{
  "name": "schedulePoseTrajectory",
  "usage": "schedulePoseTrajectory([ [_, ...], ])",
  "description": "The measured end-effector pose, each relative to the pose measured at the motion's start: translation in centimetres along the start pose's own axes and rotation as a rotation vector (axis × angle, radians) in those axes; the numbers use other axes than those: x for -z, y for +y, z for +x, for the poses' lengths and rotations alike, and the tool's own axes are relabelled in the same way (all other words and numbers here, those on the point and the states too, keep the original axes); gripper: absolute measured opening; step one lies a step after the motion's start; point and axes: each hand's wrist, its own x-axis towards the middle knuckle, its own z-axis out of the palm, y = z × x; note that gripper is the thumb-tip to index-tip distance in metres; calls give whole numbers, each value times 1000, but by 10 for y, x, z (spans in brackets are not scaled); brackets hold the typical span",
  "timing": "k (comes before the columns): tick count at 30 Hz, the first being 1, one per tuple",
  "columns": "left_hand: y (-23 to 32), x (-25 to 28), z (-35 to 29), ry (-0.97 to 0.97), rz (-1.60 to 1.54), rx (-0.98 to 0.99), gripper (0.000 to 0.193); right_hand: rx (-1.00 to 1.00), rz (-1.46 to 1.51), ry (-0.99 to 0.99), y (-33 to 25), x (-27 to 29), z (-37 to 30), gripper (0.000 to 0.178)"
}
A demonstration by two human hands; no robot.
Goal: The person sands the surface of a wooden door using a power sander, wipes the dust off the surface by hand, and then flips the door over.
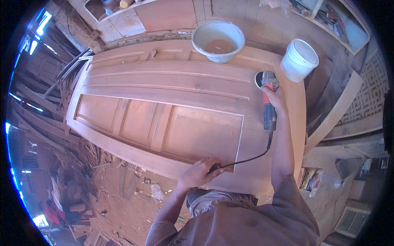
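Observation:
A large wooden panel door (254, 141) lies flat before me, with raised frames and recessed panels. My right hand (276, 97) is wrapped around the head end of a red and black angle grinder (269, 117) at the door's right part. The grinder's round disc (258, 79) points left and sits at the door's surface; whether it touches cannot be made out. A black power cord (251, 159) runs from the grinder's rear down to my left hand (200, 174). The fingers of that hand are closed around the cord, over the door's near edge.
A whitish basin (234, 46) with brown contents stands at the far edge, a white bucket (299, 61) at the far right. Timber offcuts (129, 182) and shavings litter the floor at left. A curved board (338, 110) leans at right. Another person in red (53, 214) is at lower left.

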Motion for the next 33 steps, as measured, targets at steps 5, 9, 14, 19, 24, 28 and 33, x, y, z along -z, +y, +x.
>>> schedulePoseTrajectory([
  [5,-68,-31,63,-117,-125,49,41,-33,-75,18,3,-24,57,31],
  [9,-67,-62,187,248,-872,170,54,15,-85,-49,-23,-45,50,40],
  [14,-76,-84,310,216,-1396,191,62,-10,-224,21,-12,-68,59,39],
  [19,-76,-89,334,111,-1577,199,56,35,-83,24,-3,-75,68,47],
  [24,-51,-87,328,141,-1671,214,50,-13,-231,35,-15,-71,67,49],
  [28,-49,-72,319,222,-1647,288,49,-20,-269,-8,-14,-84,74,52],
  [33,-72,-52,309,322,-1663,166,50,25,-316,-32,-27,-126,73,56],
])
